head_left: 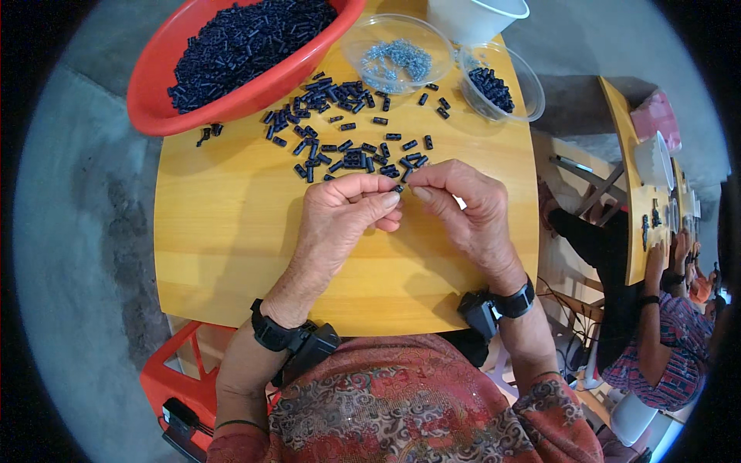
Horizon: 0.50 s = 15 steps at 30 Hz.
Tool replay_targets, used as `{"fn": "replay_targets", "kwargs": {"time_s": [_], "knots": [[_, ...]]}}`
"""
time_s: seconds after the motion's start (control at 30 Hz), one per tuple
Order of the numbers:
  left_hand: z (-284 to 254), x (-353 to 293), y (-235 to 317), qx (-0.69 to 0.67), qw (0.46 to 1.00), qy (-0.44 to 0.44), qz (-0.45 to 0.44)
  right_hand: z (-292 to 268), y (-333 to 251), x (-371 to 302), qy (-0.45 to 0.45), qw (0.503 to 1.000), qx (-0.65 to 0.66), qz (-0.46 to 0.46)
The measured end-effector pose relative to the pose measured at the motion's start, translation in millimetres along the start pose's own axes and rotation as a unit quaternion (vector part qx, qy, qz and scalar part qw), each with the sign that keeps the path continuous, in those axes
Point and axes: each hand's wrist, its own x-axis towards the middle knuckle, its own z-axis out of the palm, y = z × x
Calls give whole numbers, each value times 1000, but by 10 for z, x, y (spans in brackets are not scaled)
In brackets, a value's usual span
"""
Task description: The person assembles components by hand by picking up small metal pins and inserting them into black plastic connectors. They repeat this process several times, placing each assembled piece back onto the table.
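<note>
Over the near middle of the yellow table, my left hand (pixel 340 220) pinches a small black plastic piece (pixel 399 188) between thumb and fingers. My right hand (pixel 467 204) is closed in a pinch right beside that piece; whatever its fingertips hold is too small to make out. Just beyond my fingers lie many loose black cylindrical pieces (pixel 355 160), spread and partly heaped. Farther off, a clear round bowl (pixel 351 58) contains small silvery-blue parts (pixel 401 60). To its right, another clear bowl (pixel 529 96) has black pieces (pixel 492 89) in it.
A large red basin (pixel 147 108) full of black pieces stands at the table's (pixel 224 224) far left, a white tub (pixel 471 23) at the far right. A red plastic stool (pixel 166 370) is at lower left. On the right, another person (pixel 664 355) sits at a second table (pixel 637 224).
</note>
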Motion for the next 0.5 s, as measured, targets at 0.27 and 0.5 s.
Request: {"fn": "replay_targets", "kwargs": {"time_s": [0.27,0.5], "knots": [[-7,-4,-24,6,1000,-12,-20,39,-35,-32,-22,994,-41,-96],[-13,10,-42,24,999,-15,-22,35,-134,-24,-55,980,-137,-136]]}}
